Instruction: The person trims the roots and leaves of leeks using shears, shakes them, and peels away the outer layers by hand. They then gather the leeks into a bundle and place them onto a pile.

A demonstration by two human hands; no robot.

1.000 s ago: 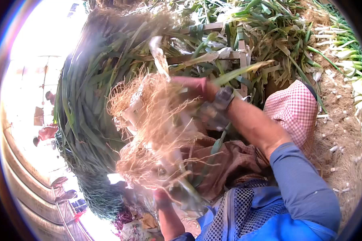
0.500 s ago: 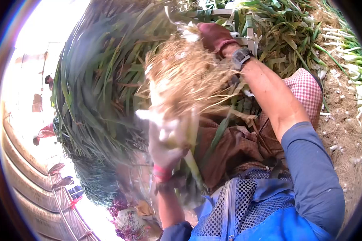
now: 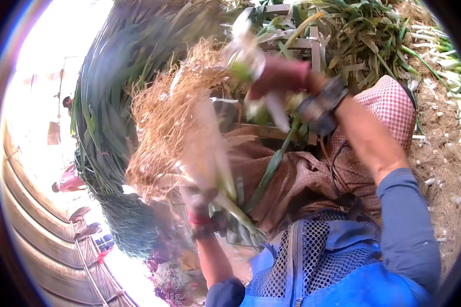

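My left hand (image 3: 197,197), in a pale glove with a red band at the wrist, is wrapped round several white and green stalks (image 3: 235,210). Their brown, stringy roots (image 3: 161,117) fan out above and to the left. A dark red glove covers my right hand (image 3: 279,77), which is smeared by motion. Pale, blurred stalk pieces (image 3: 248,46) are beside its fingers; whether it grips them is unclear.
A large heap of long green leaves (image 3: 107,102) rises at the left. Behind my right hand stands a metal frame (image 3: 315,48) among loose leaves (image 3: 369,36). White-ended stalks (image 3: 458,77) lie at the far right. People are in the left background.
The roots and stalks in my left hand have shifted left. My right hand has moved down and slightly right, and pale stalk pieces now show beside it.
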